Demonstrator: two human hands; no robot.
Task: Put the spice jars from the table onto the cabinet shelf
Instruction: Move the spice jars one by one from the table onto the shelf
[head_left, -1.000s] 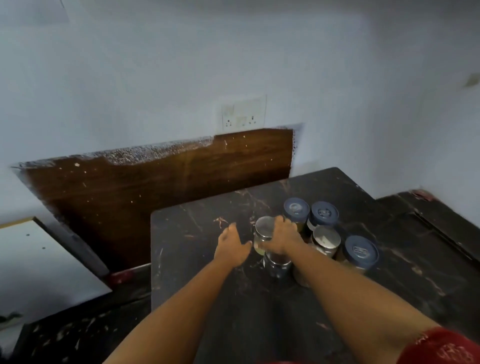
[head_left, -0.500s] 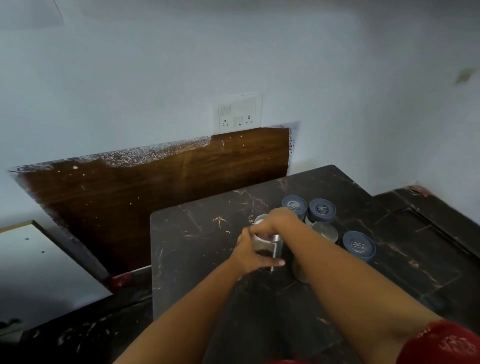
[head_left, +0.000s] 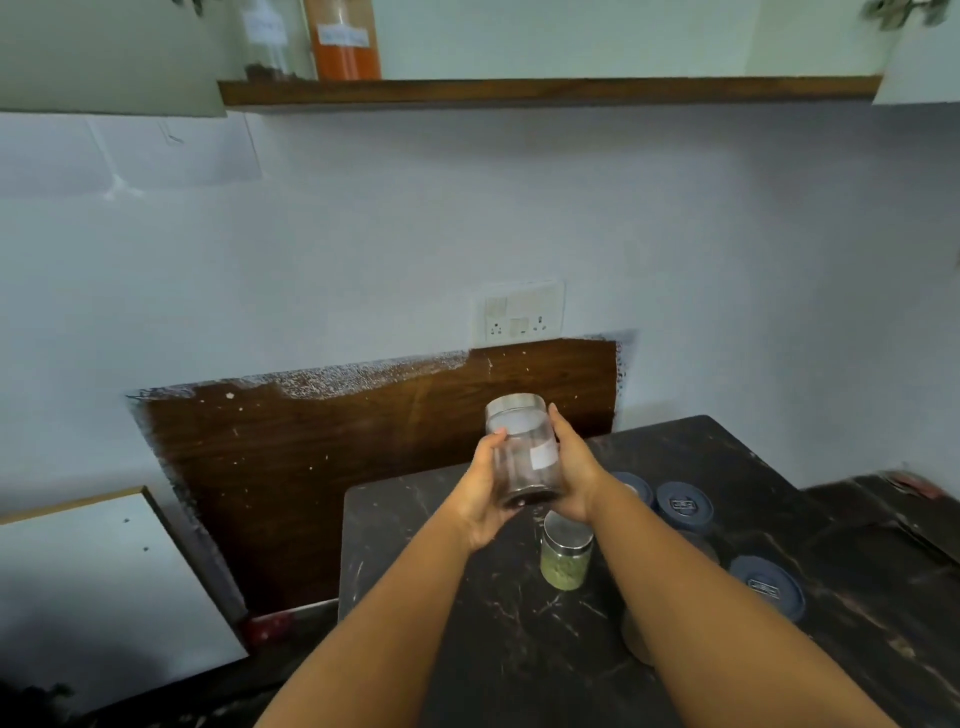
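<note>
While both hands, left hand (head_left: 480, 496) and right hand (head_left: 571, 473), clasp the glass jar (head_left: 524, 457) by its sides, it looks smooth, breakable, nearly empty, probably light.

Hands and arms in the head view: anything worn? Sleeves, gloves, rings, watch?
Both forearms are bare right down to the frame's lower edge, so no sleeve shows at this moment. The left hand and right hand are ungloved. No watch, bracelet or band shows at either wrist, and no ring can be made out on the visible fingers, though the picture is soft. No cables or markings.
</note>
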